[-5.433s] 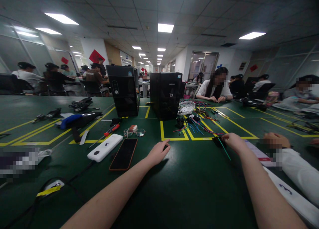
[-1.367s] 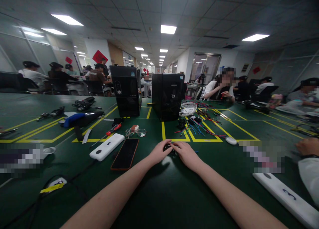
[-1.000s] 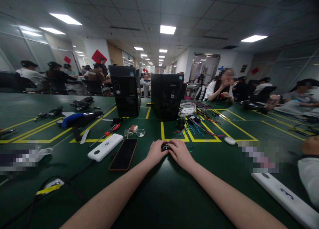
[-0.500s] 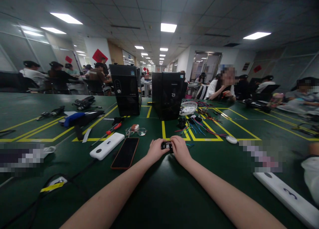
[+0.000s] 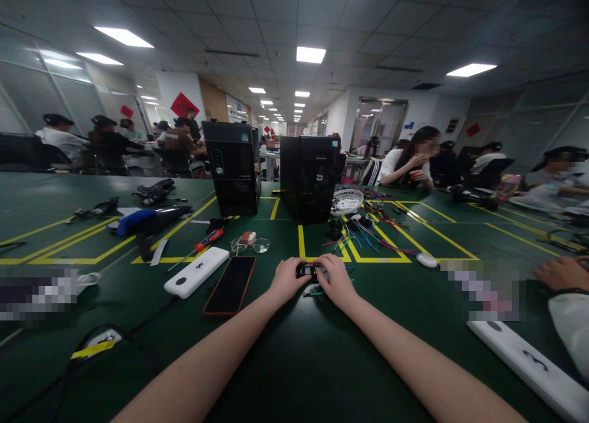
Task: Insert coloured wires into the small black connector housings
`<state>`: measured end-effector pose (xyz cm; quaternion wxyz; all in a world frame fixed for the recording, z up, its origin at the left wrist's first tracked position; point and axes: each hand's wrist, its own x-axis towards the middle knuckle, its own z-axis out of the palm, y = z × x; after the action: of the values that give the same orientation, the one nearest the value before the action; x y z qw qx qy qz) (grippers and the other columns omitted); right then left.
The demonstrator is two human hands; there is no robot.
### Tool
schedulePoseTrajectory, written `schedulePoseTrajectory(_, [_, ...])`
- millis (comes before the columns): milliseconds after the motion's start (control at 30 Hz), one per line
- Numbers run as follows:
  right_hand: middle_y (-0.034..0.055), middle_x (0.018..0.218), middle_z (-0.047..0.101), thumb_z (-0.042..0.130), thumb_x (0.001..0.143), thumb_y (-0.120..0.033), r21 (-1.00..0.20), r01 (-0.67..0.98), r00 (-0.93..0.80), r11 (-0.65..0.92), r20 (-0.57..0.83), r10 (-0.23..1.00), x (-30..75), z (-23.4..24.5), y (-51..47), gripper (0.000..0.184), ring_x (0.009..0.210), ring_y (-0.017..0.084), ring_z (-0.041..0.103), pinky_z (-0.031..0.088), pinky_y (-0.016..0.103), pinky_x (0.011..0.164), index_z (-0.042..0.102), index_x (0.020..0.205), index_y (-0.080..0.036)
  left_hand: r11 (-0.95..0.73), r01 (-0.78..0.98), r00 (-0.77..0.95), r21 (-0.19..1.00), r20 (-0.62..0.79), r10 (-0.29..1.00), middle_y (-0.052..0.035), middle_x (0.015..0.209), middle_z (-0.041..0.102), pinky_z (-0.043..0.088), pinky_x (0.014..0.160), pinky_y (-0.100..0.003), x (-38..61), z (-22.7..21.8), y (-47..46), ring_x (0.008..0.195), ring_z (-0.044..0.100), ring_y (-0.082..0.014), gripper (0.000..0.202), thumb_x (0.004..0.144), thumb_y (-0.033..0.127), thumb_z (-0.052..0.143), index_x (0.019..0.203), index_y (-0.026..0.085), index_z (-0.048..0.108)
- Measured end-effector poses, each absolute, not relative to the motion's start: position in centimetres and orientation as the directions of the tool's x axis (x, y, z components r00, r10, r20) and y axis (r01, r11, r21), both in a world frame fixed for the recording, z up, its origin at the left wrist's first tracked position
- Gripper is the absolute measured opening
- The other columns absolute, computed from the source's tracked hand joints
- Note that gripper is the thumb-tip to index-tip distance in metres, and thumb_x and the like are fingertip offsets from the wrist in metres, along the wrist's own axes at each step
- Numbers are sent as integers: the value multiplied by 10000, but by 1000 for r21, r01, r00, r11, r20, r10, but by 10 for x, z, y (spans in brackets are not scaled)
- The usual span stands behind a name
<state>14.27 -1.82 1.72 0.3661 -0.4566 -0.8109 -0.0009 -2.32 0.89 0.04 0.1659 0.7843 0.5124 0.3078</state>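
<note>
In the head view, my left hand and my right hand meet at the middle of the green table, closed around a small black part. Its kind cannot be made out. My left thumb and fingertips grip its left side, and my right fingers hold its right side and hide some of it. Just below, a short green wire sticks out beneath my right hand. To the left of my left hand lies a dark-screened phone in an orange-brown case.
Two black computer towers stand ahead. Right of them are a white basket and a heap of coloured wires. Left lie glasses, a red screwdriver and a white power strip. A person's hand rests at far right.
The green wire below my right hand has come into view. My hands stay nearly in place around the black part. At far right, another person's hand has moved into view.
</note>
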Motion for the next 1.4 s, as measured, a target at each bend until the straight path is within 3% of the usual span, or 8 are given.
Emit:
schedulePoseTrajectory(233, [46,868,565,481,792,-110,-358,774,-308,523,508,804,150,5,-6,137,858,180,510,394,330,787,589,845,-176,-482,649,346,589,336,876,-55,1024,620,359,942,-413,-23,-2,8,996,550,-245,346,705,291,676,1029,202,594])
schedulePoseTrajectory(567, [73,926,549,382,847,-121,-459,647,-206,609,664,719,147,13,-11,216,922,188,504,415,353,832,576,915,-187,-482,665,350,570,332,876,-48,989,619,418,853,-337,-24,0,9,940,564,-224,356,679,283,689,1008,180,596])
schedulePoseTrajectory(733, [55,892,574,468,784,-105,-293,589,-535,753,556,636,137,18,-28,179,867,171,513,417,319,792,584,890,-191,-490,672,352,555,342,871,-45,999,622,412,864,-332,-26,-2,10,947,562,-219,306,692,240,648,992,194,607])
schedulePoseTrajectory(833, [56,892,586,488,768,-104,-223,575,-624,787,503,598,132,19,-33,165,886,176,514,395,330,809,595,859,-190,-480,681,356,553,322,877,-44,1013,623,409,873,-333,-26,-2,11,951,561,-218,325,682,184,624,1006,195,603])
schedulePoseTrajectory(933, [60,899,585,491,791,-144,-271,614,-536,741,547,643,135,20,-30,140,889,181,512,384,339,818,596,873,-187,-485,674,357,557,330,874,-49,997,626,414,873,-339,-25,-2,11,945,563,-223,317,686,221,635,999,188,605])
schedulePoseTrajectory(1100, [81,981,558,447,821,-174,-419,722,-232,551,603,763,146,14,-16,209,950,197,498,371,357,847,588,976,-185,-561,589,425,582,367,827,-46,1065,616,409,908,-336,-24,1,5,995,553,-220,384,711,272,639,1084,208,574])
schedulePoseTrajectory(1400, [36,820,573,511,742,-172,-455,802,-167,387,452,876,143,6,-11,64,843,186,514,370,320,766,561,780,-184,-586,492,482,644,359,799,-65,1050,621,431,880,-327,-22,0,2,977,564,-219,381,705,252,656,1070,184,571])
